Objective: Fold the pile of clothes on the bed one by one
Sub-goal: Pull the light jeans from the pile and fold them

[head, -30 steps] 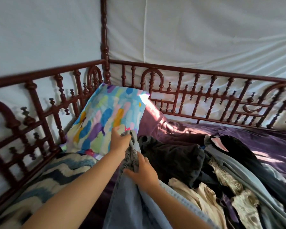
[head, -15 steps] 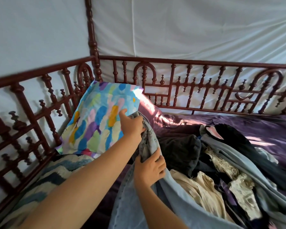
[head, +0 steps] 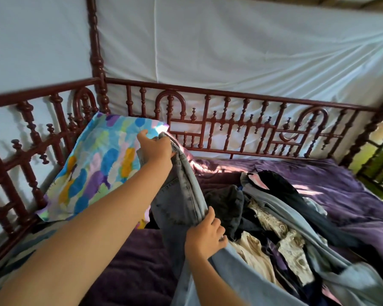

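Observation:
A pair of light blue jeans (head: 181, 195) hangs lifted above the bed. My left hand (head: 156, 149) grips its top end, raised in front of the colourful pillow. Lower down, my right hand (head: 205, 236) grips the jeans along a seam, and the rest of the denim drapes over my right forearm toward the bottom edge. To the right lies the pile of clothes (head: 274, 228): dark garments, a beige patterned piece and pale blue cloth, heaped on the purple bedspread (head: 341, 191).
A pillow (head: 97, 164) with bright blue, yellow and purple patches leans in the bed's far left corner. A dark red carved wooden railing (head: 230, 124) runs along the left and far sides. White cloth covers the walls behind it.
My left hand has lifted the jeans' top end higher and further away. My right hand has slid down the seam, so the two hands are further apart and the denim is stretched between them.

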A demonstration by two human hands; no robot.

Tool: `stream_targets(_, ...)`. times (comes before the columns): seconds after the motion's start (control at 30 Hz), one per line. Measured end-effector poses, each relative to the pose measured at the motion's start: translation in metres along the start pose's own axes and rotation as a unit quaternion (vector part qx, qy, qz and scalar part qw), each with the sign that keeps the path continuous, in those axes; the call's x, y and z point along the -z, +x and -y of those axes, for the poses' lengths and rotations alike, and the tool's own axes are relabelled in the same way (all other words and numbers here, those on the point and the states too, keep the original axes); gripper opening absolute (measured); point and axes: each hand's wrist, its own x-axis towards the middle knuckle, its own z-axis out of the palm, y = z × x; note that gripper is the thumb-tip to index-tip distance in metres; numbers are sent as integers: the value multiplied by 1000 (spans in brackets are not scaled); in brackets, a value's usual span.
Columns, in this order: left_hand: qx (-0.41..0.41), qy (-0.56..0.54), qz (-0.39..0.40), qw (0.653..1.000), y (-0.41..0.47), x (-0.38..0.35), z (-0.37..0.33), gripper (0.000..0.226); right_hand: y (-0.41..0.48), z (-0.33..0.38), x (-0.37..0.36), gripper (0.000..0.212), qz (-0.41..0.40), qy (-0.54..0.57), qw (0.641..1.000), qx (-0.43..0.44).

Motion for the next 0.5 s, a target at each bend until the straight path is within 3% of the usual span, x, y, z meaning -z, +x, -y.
stream_targets(0.13,7,-3,-9,1000,14,0,-2,51,-3,-34,0,60,31,-41,997,50)
stream_targets(0.3,-11,0,-3,1000,23,-1,-1,50,-16,-61,-21,48,109,-23,994,8)
stream_targets(0.43,-13,-32,-19,999,41,8,-13,52,-9,-84,-28,18,124,51,990,-45)
stream_targets(0.5,-20,-45,-33,998,52,13,-22,50,2,-95,-18,17,108,78,988,-75)
